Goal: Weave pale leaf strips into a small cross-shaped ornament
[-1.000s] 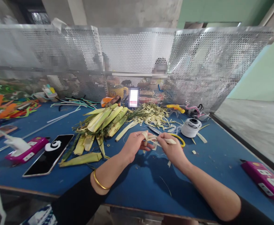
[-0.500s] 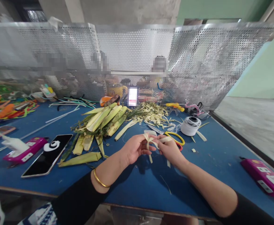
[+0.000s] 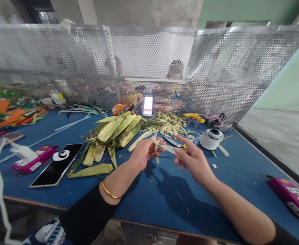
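Note:
My left hand (image 3: 143, 153) pinches a pale corn husk strip (image 3: 169, 148) where it is folded or looped over itself, and a short tail hangs below the fingers. The strip stretches across to my right hand (image 3: 194, 159), whose thumb and fingers close on its other end. Both hands are raised over the blue table. Just behind them lie scissors (image 3: 172, 141), their yellow handle mostly hidden by my right hand. To the left of my hands is a pile of green-yellow corn husks (image 3: 116, 127), with shredded husk pieces (image 3: 168, 122) heaped behind.
A white spool of cord (image 3: 211, 139) stands at the right. A phone (image 3: 57, 165) and a magenta power strip (image 3: 38, 158) lie left, another magenta power strip (image 3: 292, 199) right. A perforated metal screen (image 3: 152, 51) borders the back, with a lit phone (image 3: 147, 104) before it.
My hands have moved apart, drawing the husk strip out between them. The right hand has shifted right and now covers most of the scissors' handles. The view has turned slightly left.

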A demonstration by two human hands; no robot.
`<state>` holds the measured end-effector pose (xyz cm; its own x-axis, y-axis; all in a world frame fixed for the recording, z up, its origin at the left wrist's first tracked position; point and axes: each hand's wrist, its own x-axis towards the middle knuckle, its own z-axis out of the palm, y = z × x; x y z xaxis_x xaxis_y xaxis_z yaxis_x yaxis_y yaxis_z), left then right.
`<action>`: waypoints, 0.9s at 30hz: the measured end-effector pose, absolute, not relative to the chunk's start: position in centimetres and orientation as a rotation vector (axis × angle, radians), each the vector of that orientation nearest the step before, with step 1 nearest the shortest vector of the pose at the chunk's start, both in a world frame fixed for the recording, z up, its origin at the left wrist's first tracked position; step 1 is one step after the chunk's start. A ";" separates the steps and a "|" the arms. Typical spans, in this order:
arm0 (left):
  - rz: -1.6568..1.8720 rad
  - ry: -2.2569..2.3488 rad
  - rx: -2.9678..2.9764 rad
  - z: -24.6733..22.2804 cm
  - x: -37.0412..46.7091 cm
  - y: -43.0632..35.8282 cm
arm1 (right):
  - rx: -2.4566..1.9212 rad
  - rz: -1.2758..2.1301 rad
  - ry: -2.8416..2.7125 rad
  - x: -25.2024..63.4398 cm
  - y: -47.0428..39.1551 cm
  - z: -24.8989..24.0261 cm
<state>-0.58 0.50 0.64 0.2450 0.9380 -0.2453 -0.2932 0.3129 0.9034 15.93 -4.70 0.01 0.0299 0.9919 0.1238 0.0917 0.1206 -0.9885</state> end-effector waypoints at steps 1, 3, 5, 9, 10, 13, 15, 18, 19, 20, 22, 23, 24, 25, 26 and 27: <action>0.975 0.948 0.906 0.6 -0.6 0.4 | -1.139 1.045 -1.347 16.1 -4.9 0.4; 0.895 0.931 1.023 0.5 -0.6 0.3 | -1.016 1.102 -1.397 16.5 -5.1 1.0; 0.767 0.881 1.129 0.4 -0.6 0.1 | -0.890 1.228 -1.356 17.0 -5.1 1.4; 0.521 0.738 1.184 0.5 -0.7 -0.5 | -0.704 1.425 -1.168 17.8 -4.3 1.5; 0.484 0.717 1.181 0.6 -0.7 -0.6 | -0.700 1.447 -1.139 17.8 -4.1 1.4; 0.424 0.706 1.165 0.5 -0.6 -0.8 | -0.766 1.493 -1.077 17.7 -3.4 0.8; 0.429 0.728 1.131 0.2 -0.5 -0.7 | -0.846 1.481 -1.058 17.5 -3.0 0.1; 0.523 0.767 1.012 0.0 -0.4 -0.3 | -1.041 1.242 -1.113 17.6 -2.3 -1.0; 0.564 0.782 0.958 0.0 -0.5 -0.1 | -1.099 1.141 -1.173 17.8 -2.1 -1.3; 0.604 0.798 0.905 0.1 -0.5 0.0 | -1.143 1.064 -1.266 17.9 -1.9 -1.6; 0.654 0.823 0.827 0.4 -0.7 0.2 | -1.186 1.003 -1.536 18.4 -1.7 -1.8; 0.666 0.828 0.806 0.6 -0.8 0.3 | -1.194 0.992 -1.684 18.6 -1.7 -1.8; 0.673 0.830 0.799 0.8 -0.8 0.3 | -1.200 0.964 -1.808 18.8 -1.7 -1.7; 0.678 0.833 0.803 0.9 -0.9 0.4 | -1.211 0.908 -1.893 19.0 -1.7 -1.6; 0.685 0.840 0.817 0.9 -0.9 0.4 | -1.227 0.832 -1.937 19.3 -1.8 -1.3; 0.697 0.853 0.838 0.9 -0.9 0.4 | -1.242 0.754 -1.949 19.5 -1.8 -1.0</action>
